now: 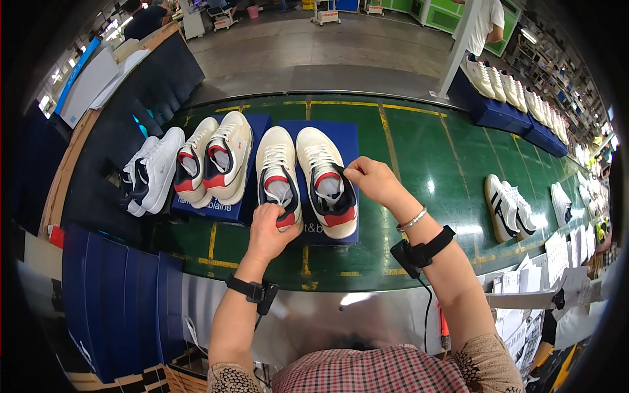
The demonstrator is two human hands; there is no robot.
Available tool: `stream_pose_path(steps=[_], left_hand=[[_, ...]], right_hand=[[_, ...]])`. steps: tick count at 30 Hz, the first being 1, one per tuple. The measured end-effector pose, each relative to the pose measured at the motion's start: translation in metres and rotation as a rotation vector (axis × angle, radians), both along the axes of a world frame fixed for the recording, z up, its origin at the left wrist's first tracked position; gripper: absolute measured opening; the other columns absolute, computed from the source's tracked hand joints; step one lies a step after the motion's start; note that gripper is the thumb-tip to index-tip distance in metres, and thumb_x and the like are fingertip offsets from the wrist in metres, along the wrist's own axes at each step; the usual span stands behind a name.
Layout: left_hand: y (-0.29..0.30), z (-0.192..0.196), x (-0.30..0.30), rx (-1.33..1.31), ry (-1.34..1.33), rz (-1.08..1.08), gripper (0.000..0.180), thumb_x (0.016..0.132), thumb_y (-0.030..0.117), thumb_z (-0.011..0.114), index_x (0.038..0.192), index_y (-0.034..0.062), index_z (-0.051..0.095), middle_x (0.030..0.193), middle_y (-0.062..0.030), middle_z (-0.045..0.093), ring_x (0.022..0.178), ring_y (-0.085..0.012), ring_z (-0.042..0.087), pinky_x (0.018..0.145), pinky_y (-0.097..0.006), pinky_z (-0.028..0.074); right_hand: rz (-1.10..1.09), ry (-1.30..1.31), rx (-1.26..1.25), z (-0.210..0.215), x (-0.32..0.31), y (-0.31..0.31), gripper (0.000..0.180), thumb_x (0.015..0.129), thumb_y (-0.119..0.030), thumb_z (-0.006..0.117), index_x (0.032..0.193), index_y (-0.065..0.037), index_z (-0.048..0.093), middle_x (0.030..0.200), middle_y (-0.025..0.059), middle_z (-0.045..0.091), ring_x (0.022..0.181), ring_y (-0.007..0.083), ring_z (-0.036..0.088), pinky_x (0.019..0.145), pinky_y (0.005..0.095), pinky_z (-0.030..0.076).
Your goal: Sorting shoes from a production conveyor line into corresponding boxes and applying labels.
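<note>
A pair of cream sneakers with navy linings and red heel patches stands toes away from me on a blue shoebox (352, 141). My left hand (268, 230) is closed on the heel of the left sneaker (275, 150), its fingertips at the collar. At the side collar of the right sneaker (317, 147), my right hand (372, 180) pinches the edge, thumb and fingers together. White stuffing shows inside both shoes. Each of my wrists wears a black strap with a small device; a bracelet (412, 219) circles the right one.
More cream sneakers (226, 157) on a box and white sneakers (157, 167) stand to the left. Blue boxes (121, 301) are stacked nearer. The green conveyor (426, 150) carries black-striped sneakers (501, 206) to the right. Paper sheets (517, 321) hang at the near right; a post (458, 49) rises beyond.
</note>
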State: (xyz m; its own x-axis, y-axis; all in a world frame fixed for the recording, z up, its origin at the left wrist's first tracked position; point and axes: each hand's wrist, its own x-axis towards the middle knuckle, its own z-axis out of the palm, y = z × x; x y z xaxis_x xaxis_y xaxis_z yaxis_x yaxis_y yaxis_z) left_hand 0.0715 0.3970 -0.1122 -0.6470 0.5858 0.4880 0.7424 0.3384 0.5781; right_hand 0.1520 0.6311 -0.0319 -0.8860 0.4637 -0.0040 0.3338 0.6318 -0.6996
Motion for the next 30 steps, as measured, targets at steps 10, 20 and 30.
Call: stream_pose_path(steps=[10,20,30], left_hand=[[0.002,0.0,0.002,-0.002,-0.007,0.013,0.034,0.059,0.017,0.073,0.078,0.0029,0.048,0.079,-0.0135,0.051,0.081,-0.0331,0.049,0.071,-0.041,0.041],[0.004,0.015,0.004,-0.023,-0.117,0.025,0.033,0.06,0.015,0.072,0.079,0.0027,0.047,0.077,-0.0115,0.049,0.075,-0.0305,0.048,0.068,-0.038,0.041],[0.082,0.047,0.006,-0.026,0.135,0.037,0.035,0.068,0.012,0.07,0.099,0.0038,0.058,0.103,-0.0132,0.055,0.099,-0.03,0.051,0.084,-0.038,0.043]], right_hand=[[0.053,-0.058,0.001,-0.002,-0.003,0.008,0.028,0.084,-0.028,0.057,0.092,-0.001,0.061,0.079,0.0129,0.063,0.076,0.0224,0.06,0.07,0.0326,0.047],[0.053,-0.049,-0.003,0.0,0.001,0.006,0.03,0.083,-0.031,0.052,0.093,-0.004,0.06,0.087,0.0158,0.064,0.088,0.0307,0.061,0.078,0.0375,0.046],[0.19,0.076,-0.11,-0.013,0.0,0.022,0.03,0.083,-0.029,0.053,0.093,-0.001,0.058,0.085,0.0164,0.064,0.084,0.0314,0.061,0.074,0.0369,0.047]])
